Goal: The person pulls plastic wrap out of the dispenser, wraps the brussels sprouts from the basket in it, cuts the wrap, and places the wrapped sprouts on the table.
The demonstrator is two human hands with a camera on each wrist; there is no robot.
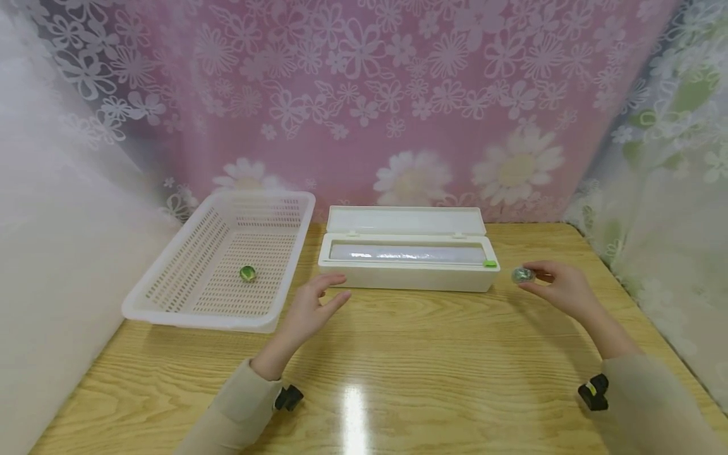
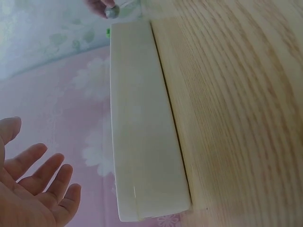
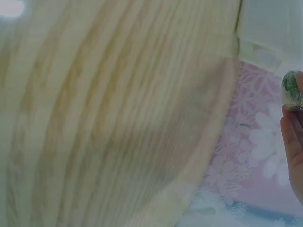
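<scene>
My right hand point(image 1: 560, 287) pinches a small, roundish green thing wrapped in shiny clear film point(image 1: 522, 275) between thumb and fingers. It is held above the table, just right of a white cling film dispenser point(image 1: 409, 279). The dispenser's lid point(image 1: 405, 220) is tipped back, showing a roll of clear film point(image 1: 406, 254); a green slider point(image 1: 490, 263) sits at its right end. My left hand point(image 1: 307, 309) hovers by the dispenser's front left corner with spread fingers and nothing in it. In the left wrist view, that hand point(image 2: 38, 189) appears beside the dispenser's front wall point(image 2: 142, 123).
On the left stands a white slotted plastic basket point(image 1: 199, 320) with one shiny green roundish thing point(image 1: 247, 273) inside. The wooden table point(image 1: 421, 373) extends in front of the dispenser. A pink floral curtain point(image 1: 341, 126) hangs behind.
</scene>
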